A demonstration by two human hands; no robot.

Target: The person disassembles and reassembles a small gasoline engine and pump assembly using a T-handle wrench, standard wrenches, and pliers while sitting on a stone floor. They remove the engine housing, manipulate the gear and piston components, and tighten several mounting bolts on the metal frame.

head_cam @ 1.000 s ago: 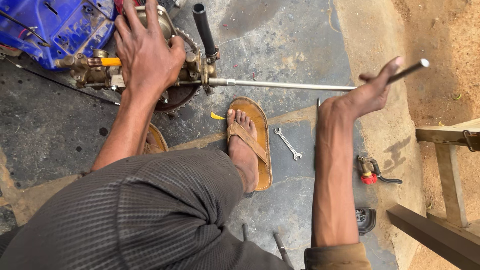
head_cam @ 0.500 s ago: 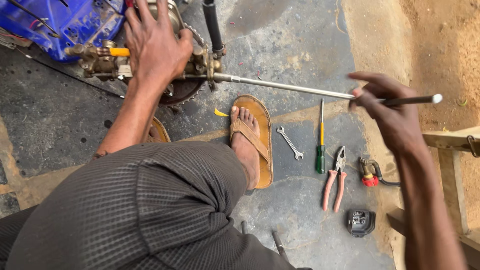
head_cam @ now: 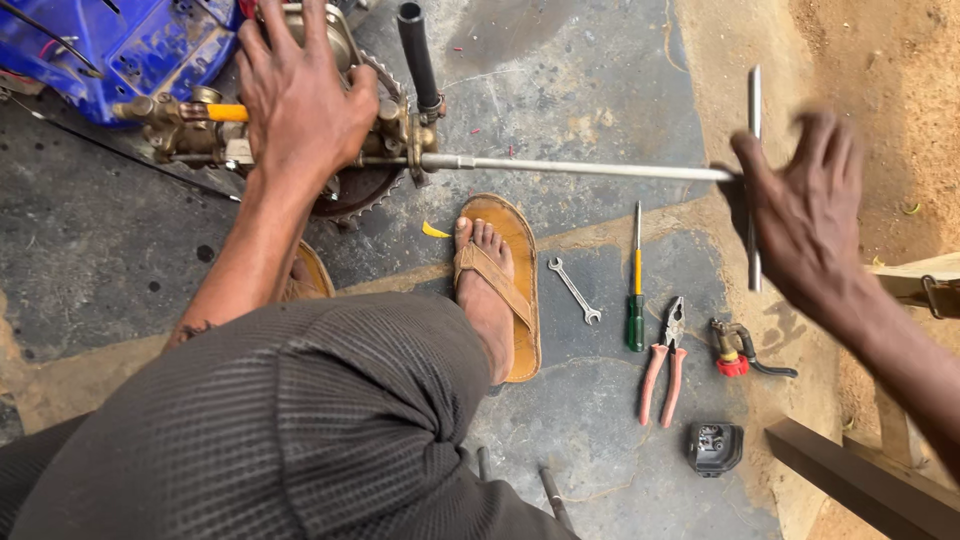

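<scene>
Right hand (head_cam: 815,215) let go, T-handle (head_cam: 754,170) swung upright | fingers spread beside it | left hand (head_cam: 300,95) splayed, pressing brass pump (head_cam: 200,130)

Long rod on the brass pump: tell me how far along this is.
Done: the long rod is seated in the brass pump; the spanner, screwdriver and pliers lie on the floor, out of hand. In hand: the left hand presses on the pump; the right hand, blurred and open, is at the rod's crossbar. Left: how tight the joint sits cannot be told.
</scene>
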